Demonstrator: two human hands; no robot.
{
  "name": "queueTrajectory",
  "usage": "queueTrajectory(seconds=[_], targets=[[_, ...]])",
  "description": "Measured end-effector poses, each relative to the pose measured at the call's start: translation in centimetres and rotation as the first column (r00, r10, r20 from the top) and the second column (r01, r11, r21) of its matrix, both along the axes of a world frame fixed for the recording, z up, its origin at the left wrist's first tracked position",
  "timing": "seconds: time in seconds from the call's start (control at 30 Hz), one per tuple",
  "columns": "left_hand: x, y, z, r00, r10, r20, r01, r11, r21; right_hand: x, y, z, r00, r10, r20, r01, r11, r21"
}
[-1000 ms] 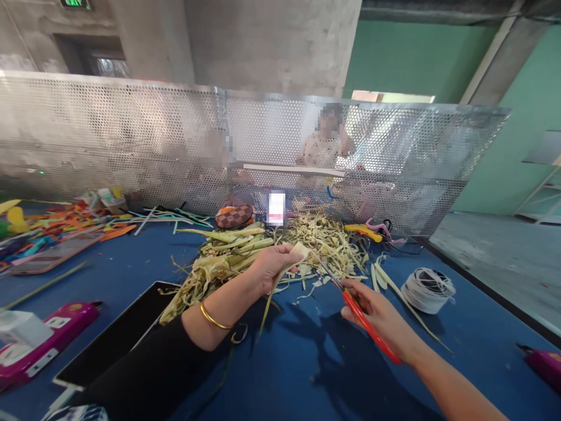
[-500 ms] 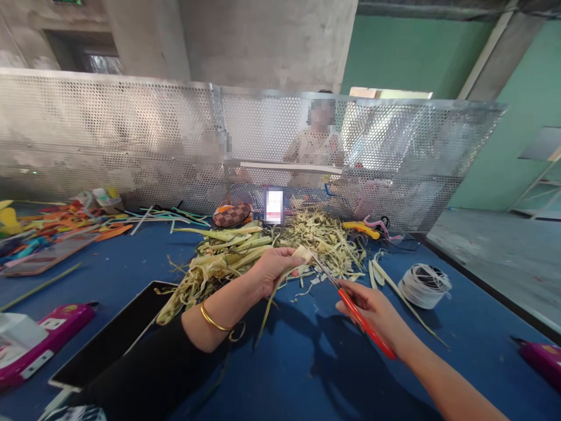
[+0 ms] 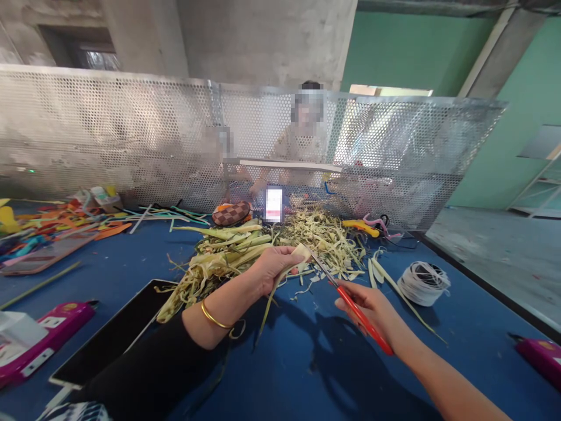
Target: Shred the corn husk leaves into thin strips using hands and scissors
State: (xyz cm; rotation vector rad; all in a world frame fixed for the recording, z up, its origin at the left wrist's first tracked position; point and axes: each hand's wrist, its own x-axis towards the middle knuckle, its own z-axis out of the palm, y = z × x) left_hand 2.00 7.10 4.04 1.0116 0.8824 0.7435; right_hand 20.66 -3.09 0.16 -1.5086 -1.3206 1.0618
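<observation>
My left hand (image 3: 274, 268) pinches a pale, flat strip of plant leaf (image 3: 301, 253) between thumb and fingers; a narrow green tail hangs below the wrist. In my right hand (image 3: 372, 307) is a pair of red-handled scissors (image 3: 364, 320), gripped by the handles. The blades point up and left, their tips at the right edge of the strip. Whether they touch it I cannot tell. Behind my left hand lies a bundle of green-yellow stalks and leaves (image 3: 210, 266). Beyond the strip is a heap of shredded leaf trimmings (image 3: 326, 237).
A white twine roll (image 3: 424, 285) stands at right. On the left lie a dark tablet (image 3: 116, 330), a purple power strip (image 3: 65, 327) and a phone (image 3: 48, 255). A lit screen (image 3: 274, 204) stands before the perforated metal partition (image 3: 131, 140); a person (image 3: 302, 146) sits behind it.
My hands, the strip and the scissors are almost unmoved; the scissors sit very slightly further left. The person behind the partition has shifted to the left.
</observation>
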Motion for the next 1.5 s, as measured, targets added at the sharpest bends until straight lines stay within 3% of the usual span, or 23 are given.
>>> queueTrajectory(seconds=[0.1, 0.17, 0.27, 0.33, 0.43, 0.5, 0.57, 0.7, 0.8, 0.9, 0.97, 1.03, 1.1, 1.17, 1.33, 1.5], targets=[[-0.1, 0.0, 0.0, 1.0, -0.011, 0.009, 0.011, 1.0, -0.023, 0.2, 0.2, -0.2, 0.997, -0.039, 0.072, 0.035, 0.998, 0.05], [-0.2, 0.0, 0.2, 0.999, 0.018, 0.036, -0.017, 0.999, -0.027, 0.7, 0.3, 0.0, 0.971, -0.069, 0.231, 0.036, 0.989, 0.142], [-0.4, 0.1, 0.8, 0.988, 0.118, 0.096, -0.116, 0.993, -0.031, 1.5, 0.3, 0.6, 0.818, -0.075, 0.571, -0.057, 0.976, 0.21], [-0.5, 0.0, 1.3, 0.981, 0.149, 0.127, -0.145, 0.989, -0.041, 1.8, 0.1, 1.1, 0.653, 0.019, 0.758, -0.175, 0.976, 0.126], [-0.5, -0.4, 1.9, 0.981, 0.146, 0.131, -0.14, 0.989, -0.053, 1.9, -0.3, 1.8, 0.448, 0.201, 0.871, -0.359, 0.933, -0.031], [-0.4, -0.9, 2.1, 0.985, 0.13, 0.118, -0.122, 0.99, -0.075, 1.9, -0.4, 2.0, 0.388, 0.282, 0.878, -0.443, 0.892, -0.09], [-0.3, -1.5, 2.2, 0.99, 0.099, 0.102, -0.089, 0.991, -0.101, 1.9, -0.5, 2.2, 0.375, 0.337, 0.864, -0.487, 0.864, -0.125], [-0.1, -2.2, 2.3, 0.993, 0.072, 0.096, -0.066, 0.996, -0.063, 2.1, -0.7, 2.1, 0.426, 0.406, 0.809, -0.534, 0.834, -0.137], [-0.1, -2.4, 2.5, 0.991, 0.078, 0.112, -0.076, 0.997, -0.02, 2.4, -1.0, 2.0, 0.51, 0.456, 0.729, -0.542, 0.829, -0.139], [-0.1, -2.5, 2.6, 0.992, 0.099, 0.074, -0.102, 0.994, 0.027, 2.3, -1.0, 2.2, 0.709, 0.414, 0.571, -0.472, 0.88, -0.052], [0.1, -2.8, 2.5, 0.994, 0.102, 0.045, -0.105, 0.992, 0.075, 1.6, -0.5, 2.7, 0.899, 0.273, 0.342, -0.316, 0.946, 0.076], [0.3, -3.2, 2.3, 0.997, 0.074, 0.033, -0.078, 0.988, 0.134, 0.2, 0.3, 3.5, 0.995, 0.095, 0.016, -0.096, 0.984, 0.147], [0.5, -3.5, 2.0, 0.999, 0.039, 0.012, -0.04, 0.98, 0.195, -1.4, 1.2, 4.3, 0.984, 0.018, -0.177, 0.006, 0.991, 0.134], [0.5, -3.7, 1.8, 1.0, 0.012, -0.025, -0.005, 0.967, 0.254, -2.9, 2.2, 4.9, 0.975, 0.015, -0.222, 0.009, 0.994, 0.107], [0.4, -3.3, 1.6, 0.991, -0.002, -0.134, 0.047, 0.943, 0.331, -4.1, 3.2, 4.4, 0.986, -0.099, -0.132, 0.131, 0.956, 0.262], [0.7, -2.9, 1.3, 0.983, -0.063, -0.171, 0.104, 0.965, 0.242, -3.0, 2.7, 3.3, 0.998, -0.065, -0.026, 0.069, 0.955, 0.288]])
